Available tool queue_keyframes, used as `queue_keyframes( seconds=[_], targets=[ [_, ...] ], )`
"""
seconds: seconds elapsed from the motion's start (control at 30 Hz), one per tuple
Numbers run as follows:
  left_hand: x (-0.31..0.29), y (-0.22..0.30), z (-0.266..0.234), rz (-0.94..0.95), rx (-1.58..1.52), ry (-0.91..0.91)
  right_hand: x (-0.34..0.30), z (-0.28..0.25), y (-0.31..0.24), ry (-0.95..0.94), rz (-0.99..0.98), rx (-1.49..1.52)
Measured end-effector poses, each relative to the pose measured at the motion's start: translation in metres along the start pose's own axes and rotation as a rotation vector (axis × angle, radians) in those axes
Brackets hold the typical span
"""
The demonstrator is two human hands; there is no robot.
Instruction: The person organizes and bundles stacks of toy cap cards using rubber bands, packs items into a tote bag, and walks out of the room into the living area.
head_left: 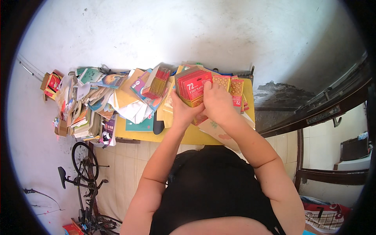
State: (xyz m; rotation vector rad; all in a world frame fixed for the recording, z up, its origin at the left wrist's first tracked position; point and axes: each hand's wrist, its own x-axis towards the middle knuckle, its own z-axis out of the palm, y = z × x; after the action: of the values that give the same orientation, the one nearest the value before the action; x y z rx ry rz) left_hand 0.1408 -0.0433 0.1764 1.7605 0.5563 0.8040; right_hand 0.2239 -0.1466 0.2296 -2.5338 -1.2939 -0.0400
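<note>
A thick stack of red hang cards (188,84) with yellow lower parts is held up over the yellow table. My left hand (182,111) grips the stack at its left and lower side, thumb across the front. Bent fingers of my right hand (217,100) close on the front card's right edge; the fingertips are partly hidden. Right of the stack lie more of these red and yellow packs (236,87), one with a gold patterned front (221,81). To the left, a bundle of similar packs (156,84) stands on edge on papers and booklets.
The yellow table (176,136) carries a large heap of books and papers (88,105) at its left end. A black rounded object (158,126) sits near the front edge. A bicycle (84,180) stands lower left; a dark door frame (313,117) is at the right.
</note>
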Motion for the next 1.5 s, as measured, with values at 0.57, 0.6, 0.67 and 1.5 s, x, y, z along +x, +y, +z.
queue_keyframes(
  seconds=[0.57, 0.6, 0.67, 1.5],
  targets=[
    [0.013, -0.022, -0.011, -0.163, -0.274, 0.159, 0.0, -0.005, 0.008, -0.075, -0.103, 0.062],
    [0.017, -0.024, -0.016, -0.177, -0.246, 0.212, -0.001, -0.008, 0.009, -0.181, -0.063, 0.092],
    [0.024, -0.013, -0.022, -0.172, -0.289, 0.268, -0.007, -0.007, 0.015, -0.233, -0.101, 0.061],
    [0.037, 0.018, -0.024, -0.68, -1.294, -0.124, -0.025, 0.04, 0.021, 0.138, -0.318, 0.537]
  ],
)
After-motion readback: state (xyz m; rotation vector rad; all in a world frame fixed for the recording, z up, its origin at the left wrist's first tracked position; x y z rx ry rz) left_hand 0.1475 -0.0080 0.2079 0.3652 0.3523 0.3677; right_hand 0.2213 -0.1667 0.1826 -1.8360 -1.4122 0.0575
